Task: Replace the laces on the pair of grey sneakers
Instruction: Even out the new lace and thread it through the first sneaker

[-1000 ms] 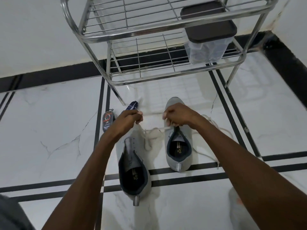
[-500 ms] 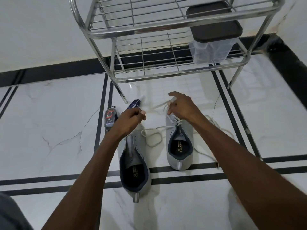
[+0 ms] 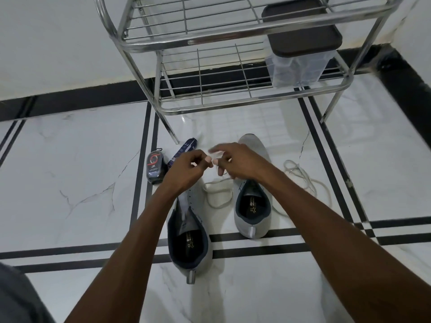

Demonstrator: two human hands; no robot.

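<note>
Two grey sneakers sit heel-toward-the-person on the white marble floor. The left sneaker lies at about 6 o'clock from the hands, nearer the person; the right sneaker is set farther out, at roughly 3 o'clock from its mate.

Both hands meet above the toe of the right sneaker. The left hand is curled, thumb and forefinger pinched on a white lace. The right hand has fingers partly spread and blurred; it seems to pinch the same lace end, though I cannot tell for sure. The lace loops down between the shoes.

A second loose lace trails at 3 o'clock of the right sneaker. At 9 o'clock of the left hand lie a small dark packet and a blue packet. A steel rack stands at 12 o'clock, carrying a clear box with a dark lid.
</note>
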